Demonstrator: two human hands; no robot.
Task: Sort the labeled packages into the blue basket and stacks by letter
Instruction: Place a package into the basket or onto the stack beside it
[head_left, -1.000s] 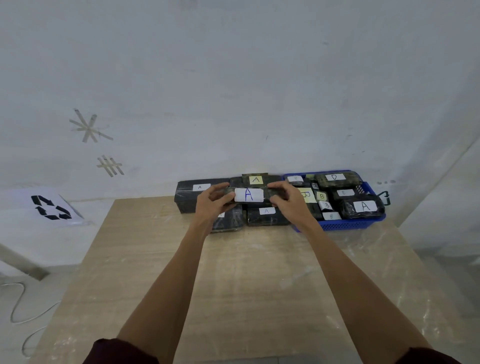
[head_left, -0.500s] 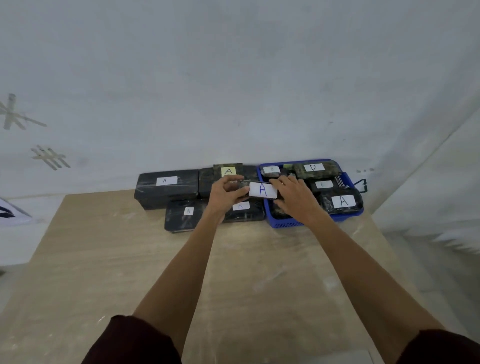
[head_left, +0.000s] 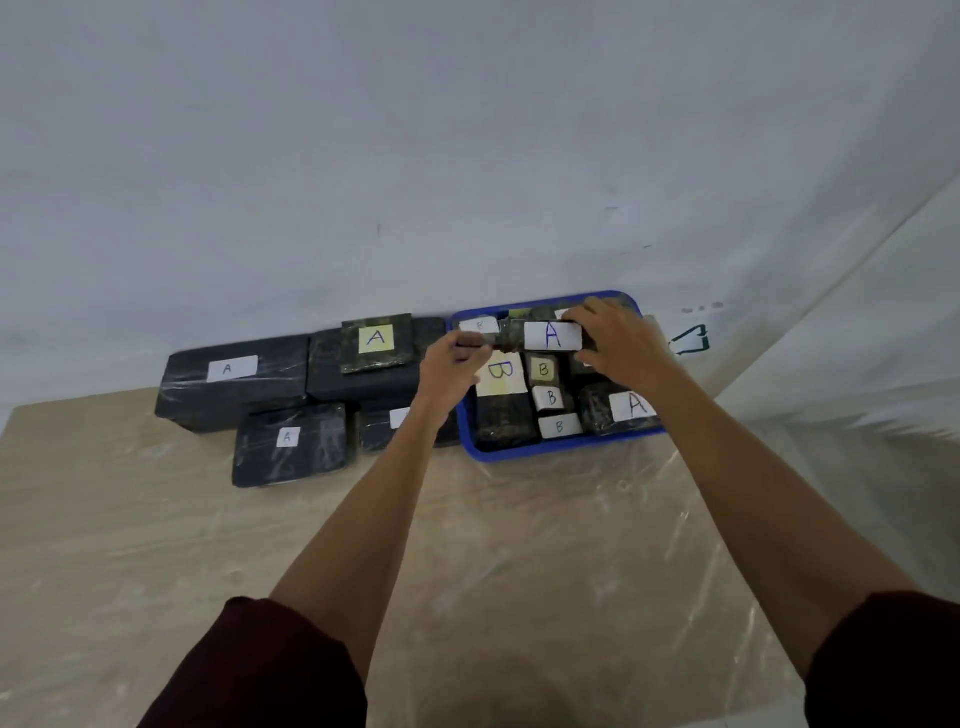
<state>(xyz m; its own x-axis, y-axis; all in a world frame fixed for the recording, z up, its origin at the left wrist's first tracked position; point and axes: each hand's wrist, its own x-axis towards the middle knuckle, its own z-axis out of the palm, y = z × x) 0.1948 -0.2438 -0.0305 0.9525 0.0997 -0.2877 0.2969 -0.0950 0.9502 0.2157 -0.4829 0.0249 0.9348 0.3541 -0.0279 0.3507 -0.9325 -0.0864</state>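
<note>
Here, left hand (head_left: 449, 366), right hand (head_left: 618, 345) gripping A package (head_left: 550, 336), over B-filled blue basket (head_left: 519, 455)

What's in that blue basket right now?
The blue basket holds dark packages: several B packages and an A package at its right. The left hand and right hand hold another A-labelled package above it, hiding the back.

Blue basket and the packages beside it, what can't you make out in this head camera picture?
Head view:
- Letter on the front package beside the basket: cut off by the left wrist.
- Label at the basket's back: mostly behind the right hand and the held package.
- Black object on the wall: too blurred.
</note>
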